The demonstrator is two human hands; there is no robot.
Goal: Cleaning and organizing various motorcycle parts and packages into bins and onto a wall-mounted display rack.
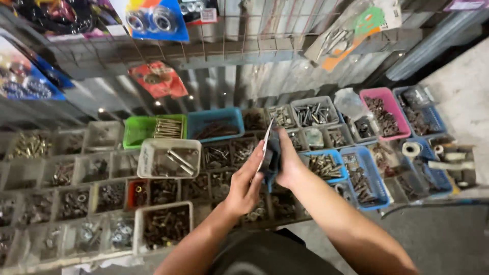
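In green tray [136, 130], brass bolts [167, 128]

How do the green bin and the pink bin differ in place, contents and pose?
The green bin sits left of the hands in the back row; the pink bin sits far right. The green bin holds long pale bolts laid in a row; the pink bin holds dark jumbled hardware. The pink one looks narrower and angled. Both are open plastic trays of fasteners.

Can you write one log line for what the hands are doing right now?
left hand: holds flat thin piece | right hand: grips dark cloth | below: trays of bolts
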